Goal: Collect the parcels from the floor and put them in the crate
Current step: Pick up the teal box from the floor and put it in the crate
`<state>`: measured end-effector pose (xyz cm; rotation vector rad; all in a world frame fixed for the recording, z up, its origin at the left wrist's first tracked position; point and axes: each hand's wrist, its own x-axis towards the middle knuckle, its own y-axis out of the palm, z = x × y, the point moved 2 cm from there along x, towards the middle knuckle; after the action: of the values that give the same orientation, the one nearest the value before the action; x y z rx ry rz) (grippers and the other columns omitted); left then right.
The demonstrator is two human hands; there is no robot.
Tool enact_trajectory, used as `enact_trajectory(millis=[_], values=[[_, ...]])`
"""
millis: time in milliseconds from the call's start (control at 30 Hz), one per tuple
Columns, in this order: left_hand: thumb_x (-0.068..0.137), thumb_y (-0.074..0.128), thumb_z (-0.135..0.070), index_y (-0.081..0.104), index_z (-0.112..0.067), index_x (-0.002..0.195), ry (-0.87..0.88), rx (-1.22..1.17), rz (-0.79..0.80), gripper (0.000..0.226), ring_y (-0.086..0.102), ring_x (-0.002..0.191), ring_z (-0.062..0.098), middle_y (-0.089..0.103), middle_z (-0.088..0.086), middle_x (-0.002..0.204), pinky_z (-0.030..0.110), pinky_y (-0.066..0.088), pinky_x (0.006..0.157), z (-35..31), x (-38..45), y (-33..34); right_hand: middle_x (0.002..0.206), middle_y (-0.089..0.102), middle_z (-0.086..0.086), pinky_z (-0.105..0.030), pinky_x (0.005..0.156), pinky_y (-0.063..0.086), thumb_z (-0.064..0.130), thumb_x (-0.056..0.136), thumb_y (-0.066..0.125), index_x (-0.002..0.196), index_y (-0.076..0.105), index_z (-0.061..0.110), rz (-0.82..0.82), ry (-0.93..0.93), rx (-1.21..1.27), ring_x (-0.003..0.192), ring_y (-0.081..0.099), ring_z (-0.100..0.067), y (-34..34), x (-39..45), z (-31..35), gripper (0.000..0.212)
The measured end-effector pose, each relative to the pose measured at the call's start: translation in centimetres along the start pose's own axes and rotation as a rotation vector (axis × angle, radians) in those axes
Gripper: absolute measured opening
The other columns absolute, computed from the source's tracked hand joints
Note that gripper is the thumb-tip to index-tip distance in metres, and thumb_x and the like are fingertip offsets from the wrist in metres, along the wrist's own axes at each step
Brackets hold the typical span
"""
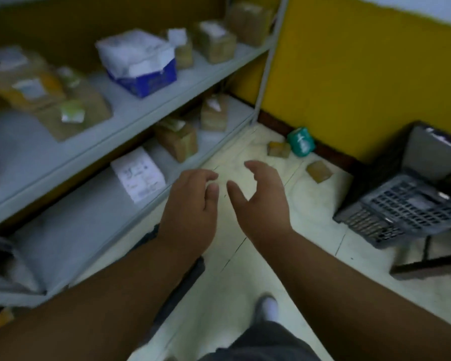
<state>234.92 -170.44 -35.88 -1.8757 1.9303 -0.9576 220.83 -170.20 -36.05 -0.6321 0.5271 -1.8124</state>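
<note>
Three parcels lie on the pale floor by the yellow wall: a small brown box [279, 149], a green wrapped parcel [301, 141] beside it, and another small brown box [319, 171] to the right. A dark plastic crate [404, 212] stands tilted at the right. Both arms stretch forward over the floor. My left hand [190, 207] has loosely curled fingers and holds nothing. My right hand [261, 201] is spread, thumb apart, also holding nothing. Both hands are well short of the parcels.
A grey metal shelf rack [141, 118] fills the left, holding brown boxes, a white and blue bag [141, 61] and a labelled parcel [138, 175]. A grey panel [432, 149] leans behind the crate. My shoe [267, 307] and trouser leg show below.
</note>
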Motion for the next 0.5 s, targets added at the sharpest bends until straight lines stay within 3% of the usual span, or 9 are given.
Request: enact_trajectory(millis=[300,400,500], values=[[0.101,0.043,-0.021,0.058,-0.014,0.117,0.092,-0.084,0.042,0.023,0.052,0.105,0.012,0.053,-0.005,0.109,0.024,0.04,0.088,-13.2,10.1,15.9,0.129,0.054,0.01,-0.038,0.102,0.046,0.046,0.085,0.071,0.134,0.05,0.028,-0.117,0.14,-0.053,0.122,0.05,-0.012,-15.4,9.6,-11.2,0.056],[0.101,0.042,-0.024,0.058,-0.015,0.116,0.103,-0.103,0.093,0.024,0.051,0.103,0.01,0.054,-0.004,0.108,0.019,0.037,0.083,-16.4,13.3,19.7,0.123,0.052,0.014,-0.035,0.103,0.046,0.044,0.084,0.073,0.13,0.05,0.031,-0.164,0.172,-0.032,0.121,0.051,-0.01,-18.9,12.6,-13.7,0.052],[0.102,0.041,-0.024,0.058,-0.015,0.114,0.07,-0.119,0.104,0.022,0.051,0.095,0.007,0.054,-0.004,0.103,0.011,0.034,0.073,-18.6,17.1,22.6,0.133,0.053,0.008,-0.039,0.104,0.046,0.045,0.084,0.073,0.136,0.046,0.028,-0.186,0.23,0.005,0.124,0.05,-0.013,-20.9,15.9,-16.1,0.062]])
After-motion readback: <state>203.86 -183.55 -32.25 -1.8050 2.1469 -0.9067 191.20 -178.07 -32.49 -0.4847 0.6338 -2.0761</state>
